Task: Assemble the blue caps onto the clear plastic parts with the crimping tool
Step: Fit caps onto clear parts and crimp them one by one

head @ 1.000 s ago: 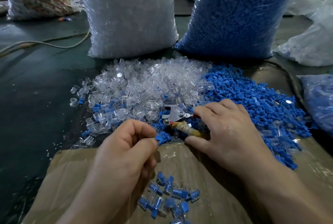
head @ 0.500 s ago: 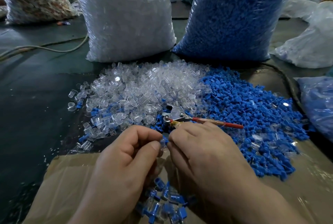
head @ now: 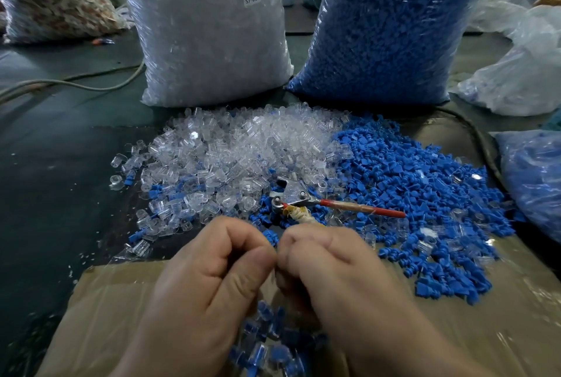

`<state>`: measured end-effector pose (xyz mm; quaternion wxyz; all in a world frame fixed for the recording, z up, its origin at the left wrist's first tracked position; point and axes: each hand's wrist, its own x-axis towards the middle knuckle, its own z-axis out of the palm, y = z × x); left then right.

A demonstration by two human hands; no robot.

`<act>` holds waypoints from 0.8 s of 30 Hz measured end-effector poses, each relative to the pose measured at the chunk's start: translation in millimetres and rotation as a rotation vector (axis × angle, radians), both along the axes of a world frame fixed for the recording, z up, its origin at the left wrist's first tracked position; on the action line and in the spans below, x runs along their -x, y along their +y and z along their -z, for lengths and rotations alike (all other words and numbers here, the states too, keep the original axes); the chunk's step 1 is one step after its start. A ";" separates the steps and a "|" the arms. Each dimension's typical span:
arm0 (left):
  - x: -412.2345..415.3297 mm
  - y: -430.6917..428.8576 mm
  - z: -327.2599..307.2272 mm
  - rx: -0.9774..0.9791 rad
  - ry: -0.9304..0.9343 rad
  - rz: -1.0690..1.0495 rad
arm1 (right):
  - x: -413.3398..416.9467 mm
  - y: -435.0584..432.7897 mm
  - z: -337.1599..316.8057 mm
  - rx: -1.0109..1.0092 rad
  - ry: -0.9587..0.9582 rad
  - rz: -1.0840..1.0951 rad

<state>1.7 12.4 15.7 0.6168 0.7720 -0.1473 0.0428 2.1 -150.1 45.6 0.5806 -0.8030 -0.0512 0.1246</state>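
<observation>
Only a small cluster of finished pieces [head: 273, 343] so far, lying on the taped cardboard [head: 100, 316] just below and between the hands. Far more left to do: a broad heap of clear plastic parts [head: 230, 146] beyond the left hand [head: 209, 282], a matching spread of blue caps [head: 425, 194] beyond and to the right of the right hand [head: 337, 270]. Both hands curled, knuckles together, fingertips pinched toward each other; whatever sits between them hidden, so impossible to tell what is gripped. Crimping tool [head: 306, 202] lying unheld just past the fingertips, red handle pointing off to the right. Further back, two full sacks, one clear [head: 206, 27], one blue [head: 385, 27]. Judged barely begun; probably a cap being seated by hand before crimping.
</observation>
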 end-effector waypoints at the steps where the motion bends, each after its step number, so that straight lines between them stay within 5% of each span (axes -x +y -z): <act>1: 0.6 -0.6 -0.9 -0.026 -0.037 0.008 | -1.3 -1.7 -2.5 -0.090 0.131 0.000; 3: -0.2 0.2 -3.4 -0.089 -0.070 0.015 | -3.2 -5.2 -4.2 -0.013 0.128 -0.009; 7: -4.6 10.9 -10.6 -0.312 -0.093 -0.023 | -3.5 -13.9 -0.6 0.664 -0.307 -0.047; 9: -6.9 16.1 -9.4 -0.458 -0.070 -0.022 | -3.8 -18.0 1.2 0.820 -0.371 -0.048; 12: -8.4 14.0 -3.3 -0.673 -0.102 0.042 | -5.6 -22.2 7.5 0.943 -0.414 -0.047; 18: -6.2 10.7 -6.2 -0.729 -0.105 0.161 | -13.9 -27.8 18.0 1.021 -0.452 -0.001; 24: -13.5 17.6 5.9 -0.761 -0.021 -0.239 | -14.4 -11.6 24.1 0.971 -0.528 -0.086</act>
